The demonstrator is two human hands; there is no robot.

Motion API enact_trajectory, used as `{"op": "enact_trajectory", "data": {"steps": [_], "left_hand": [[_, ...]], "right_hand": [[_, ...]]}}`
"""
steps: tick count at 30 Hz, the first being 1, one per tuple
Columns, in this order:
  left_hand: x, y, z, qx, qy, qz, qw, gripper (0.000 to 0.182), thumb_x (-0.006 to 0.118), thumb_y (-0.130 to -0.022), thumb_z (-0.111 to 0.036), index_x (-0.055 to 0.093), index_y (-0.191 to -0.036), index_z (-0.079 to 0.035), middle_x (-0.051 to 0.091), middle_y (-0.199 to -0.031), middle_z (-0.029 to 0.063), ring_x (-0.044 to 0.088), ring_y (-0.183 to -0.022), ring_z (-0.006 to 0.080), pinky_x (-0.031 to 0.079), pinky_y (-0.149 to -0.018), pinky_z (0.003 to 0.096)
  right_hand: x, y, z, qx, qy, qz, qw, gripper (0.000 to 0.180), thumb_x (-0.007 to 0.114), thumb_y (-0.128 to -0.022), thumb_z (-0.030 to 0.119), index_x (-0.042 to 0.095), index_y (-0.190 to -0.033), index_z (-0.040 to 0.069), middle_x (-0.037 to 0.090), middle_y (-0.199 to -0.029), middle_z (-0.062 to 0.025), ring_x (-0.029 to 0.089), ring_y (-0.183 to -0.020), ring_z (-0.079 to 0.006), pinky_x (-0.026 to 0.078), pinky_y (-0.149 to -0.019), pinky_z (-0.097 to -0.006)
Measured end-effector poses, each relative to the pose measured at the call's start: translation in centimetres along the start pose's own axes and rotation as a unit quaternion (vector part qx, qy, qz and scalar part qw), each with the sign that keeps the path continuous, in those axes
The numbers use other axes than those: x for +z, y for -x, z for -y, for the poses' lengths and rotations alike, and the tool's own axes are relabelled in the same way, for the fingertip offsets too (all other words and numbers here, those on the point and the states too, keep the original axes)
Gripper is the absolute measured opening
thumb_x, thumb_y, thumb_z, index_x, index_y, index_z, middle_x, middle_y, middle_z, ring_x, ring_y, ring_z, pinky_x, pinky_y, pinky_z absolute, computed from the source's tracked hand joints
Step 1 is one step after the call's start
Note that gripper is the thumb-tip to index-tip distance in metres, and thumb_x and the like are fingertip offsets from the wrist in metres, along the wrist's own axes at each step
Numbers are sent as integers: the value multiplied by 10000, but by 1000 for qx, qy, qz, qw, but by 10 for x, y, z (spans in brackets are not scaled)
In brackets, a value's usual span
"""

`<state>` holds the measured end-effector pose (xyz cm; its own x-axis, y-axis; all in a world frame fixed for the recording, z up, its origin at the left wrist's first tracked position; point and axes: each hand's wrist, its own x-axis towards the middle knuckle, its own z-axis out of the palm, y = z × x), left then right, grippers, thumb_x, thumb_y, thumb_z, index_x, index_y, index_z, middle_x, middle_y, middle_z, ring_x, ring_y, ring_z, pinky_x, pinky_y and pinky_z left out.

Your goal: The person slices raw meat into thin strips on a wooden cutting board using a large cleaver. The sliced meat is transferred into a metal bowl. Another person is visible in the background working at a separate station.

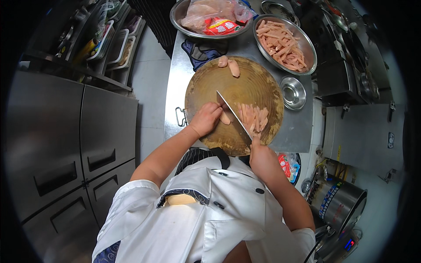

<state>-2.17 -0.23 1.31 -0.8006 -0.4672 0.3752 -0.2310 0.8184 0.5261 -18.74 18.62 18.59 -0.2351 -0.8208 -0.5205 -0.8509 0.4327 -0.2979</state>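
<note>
My left hand point(207, 119), fingers curled, presses a piece of raw pale-pink meat point(225, 118) against a round wooden chopping block point(205, 87). My right hand point(264, 159) grips a broad kitchen cleaver point(237, 121) near the block's front edge. Its blade slants up and left, its far corner just beyond the left fingertips; the handle is hidden in my fist. Right of the blade lie several cut meat strips point(255, 115), side by side. Toward the back of the block rest a small round meat piece point(223, 61) and a longer one point(234, 68).
Beneath the block is a steel table point(296, 131). Behind it stand a bowl of meat strips point(312, 62) and a bowl point(175, 19) with bagged meat. A small metal bowl point(292, 93) sits at right, a dark blue cloth point(197, 54) at back left. A metal handle point(179, 116) juts left.
</note>
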Motion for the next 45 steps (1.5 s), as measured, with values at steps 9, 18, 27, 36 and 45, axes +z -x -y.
{"op": "enact_trajectory", "data": {"steps": [9,18,27,36,45], "left_hand": [[0,1,-3,-3,-7,7,1000,347,674,-819,-60,614,-1156,-2,620,-1164,164,597,-1064,360,484,-973,455],[-2,0,0,11,7,-15,1000,308,704,-794,-62,605,-1078,5,612,-1115,179,594,-1041,373,499,-939,444],[1,5,1,16,12,-33,999,244,695,-813,-46,632,-1044,2,634,-1070,163,608,-997,366,503,-918,445],[1,6,2,5,5,-20,1000,232,704,-814,-43,637,-1033,-8,643,-1066,163,612,-988,369,503,-903,439],[-22,-94,64,-128,22,-132,983,269,637,-803,-2,616,-1071,-21,615,-1111,187,578,-1073,406,486,-935,466]], "right_hand": [[24,-22,3,20,-62,35,997,178,429,-929,32,472,-1080,-51,676,-835,-344,692,-847,-497,542,-778,-582],[38,-38,-20,-20,-78,-89,993,167,482,-1011,140,477,-1012,-27,665,-763,-310,673,-733,-497,535,-672,-583],[26,-11,5,7,-62,-16,998,188,467,-1033,140,459,-1016,-47,637,-730,-335,653,-739,-522,512,-679,-596],[63,-56,-30,-29,-124,-112,986,280,522,-1017,197,476,-1140,-50,651,-777,-338,652,-732,-521,520,-664,-601],[48,-3,-7,8,-140,-96,985,245,524,-1017,219,485,-1059,-19,643,-748,-324,636,-722,-533,496,-649,-612]]}}
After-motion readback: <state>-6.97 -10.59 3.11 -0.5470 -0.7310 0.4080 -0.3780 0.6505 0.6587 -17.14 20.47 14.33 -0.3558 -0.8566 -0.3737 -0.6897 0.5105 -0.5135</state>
